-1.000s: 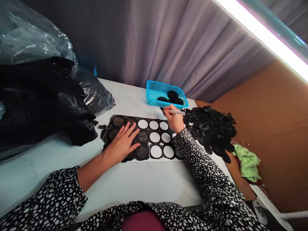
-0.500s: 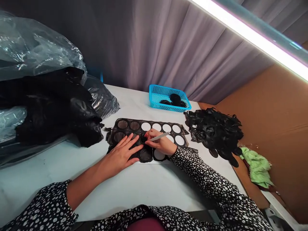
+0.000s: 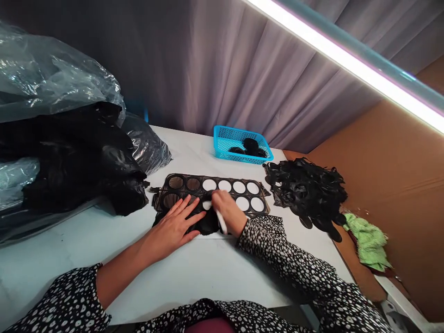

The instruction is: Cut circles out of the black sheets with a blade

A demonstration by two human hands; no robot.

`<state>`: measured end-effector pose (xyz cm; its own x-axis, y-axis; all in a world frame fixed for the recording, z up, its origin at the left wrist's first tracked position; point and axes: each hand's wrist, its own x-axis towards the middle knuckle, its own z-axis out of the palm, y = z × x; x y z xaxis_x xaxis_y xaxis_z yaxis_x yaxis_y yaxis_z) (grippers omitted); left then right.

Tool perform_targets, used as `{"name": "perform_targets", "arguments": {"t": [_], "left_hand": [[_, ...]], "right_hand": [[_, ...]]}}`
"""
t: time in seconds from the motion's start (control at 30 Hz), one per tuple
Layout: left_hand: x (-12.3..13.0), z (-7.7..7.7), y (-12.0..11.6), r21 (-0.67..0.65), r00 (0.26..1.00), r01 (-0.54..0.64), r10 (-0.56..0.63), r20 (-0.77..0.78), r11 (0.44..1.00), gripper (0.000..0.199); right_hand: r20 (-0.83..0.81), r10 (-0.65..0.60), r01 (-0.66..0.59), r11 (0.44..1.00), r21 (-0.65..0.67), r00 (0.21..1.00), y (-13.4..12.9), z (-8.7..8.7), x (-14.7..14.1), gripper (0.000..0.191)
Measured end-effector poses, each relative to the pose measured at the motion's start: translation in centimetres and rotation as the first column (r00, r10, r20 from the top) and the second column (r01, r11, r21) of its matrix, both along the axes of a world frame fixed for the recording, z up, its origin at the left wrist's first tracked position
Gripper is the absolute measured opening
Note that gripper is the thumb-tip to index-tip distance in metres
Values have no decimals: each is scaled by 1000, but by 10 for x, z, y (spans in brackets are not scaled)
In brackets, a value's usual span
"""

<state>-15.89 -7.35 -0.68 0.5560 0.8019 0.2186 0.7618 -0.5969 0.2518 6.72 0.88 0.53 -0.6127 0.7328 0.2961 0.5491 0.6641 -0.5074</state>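
The flat black perforated sheet with rows of round openings lies on the white tabletop, directly beneath both hands. The left hand rests palm down on the left part of the sheet; its fingers are extended and spread, fingertips over the middle row, thumb set apart toward the near edge. It holds no object. The right hand is positioned over the middle of the sheet, with its fingers bent and closed around a slim white stick-like tool, which slants toward the near edge. The right fingertips are at the middle row, just beside an opening that shows partly white; motion blur prevents telling whether they also grip the black material there. In the far row, the two leftmost openings are dark and the remaining four show white. Part of the near row is hidden by the hands. Beyond the sheet stands a blue perforated plastic basket containing round black pieces. A heap of thin black scraps lies near the right end of the sheet, with a crumpled light-green cloth just beside it.
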Motion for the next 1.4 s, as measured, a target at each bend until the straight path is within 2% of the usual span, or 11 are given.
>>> {"name": "perform_targets", "arguments": {"t": [0.1, 0.17, 0.23, 0.37, 0.53, 0.7, 0.93, 1.13, 1.2, 1.27, 1.4], "left_hand": [[0, 2, 1, -11, 1000, -2, 2, 4, 1000, 47], [2, 6, 0, -13, 1000, -2, 2, 6, 1000, 47], [4, 12, -5, 8, 1000, -12, 12, 22, 1000, 48], [12, 23, -29, 49, 1000, 14, -15, 21, 999, 40], [13, 19, -55, 32, 999, 37, -37, -16, 999, 42], [11, 14, -55, 18, 999, 49, -49, -12, 999, 40], [11, 14, -55, 56, 998, 53, -55, 35, 997, 38], [10, 16, -55, 60, 1000, 22, -23, 14, 998, 37], [9, 16, -55, 61, 1000, 20, -20, -8, 998, 38], [8, 14, -55, 65, 1000, 23, -21, -22, 998, 40], [6, 11, -55, 80, 999, 34, -32, -21, 996, 41]], "right_hand": [[-115, -319, 316, 948, -39, 941, 27, 9, 22, 11], [-170, -397, 400, 916, -13, 902, 35, 18, 35, 11], [-171, -340, 351, 936, 40, 925, 26, 24, 38, 9], [-50, -34, 32, 999, -43, 998, -23, 23, 22, 10], [-141, 175, -208, 936, -284, 975, -59, 19, 11, 13], [-199, 180, -245, 895, -374, 963, -54, 22, 14, 16], [-168, 186, -235, 906, -352, 968, -53, 22, 13, 14], [13, 183, -182, 981, -73, 983, -74, 7, 3, 8], [8, 109, -109, 994, -5, 994, -71, 0, 1, 12], [-97, -71, 68, 997, -42, 993, -56, -3, 8, 13], [-284, -482, 415, 870, -264, 829, -7, 10, 62, 21]]}}
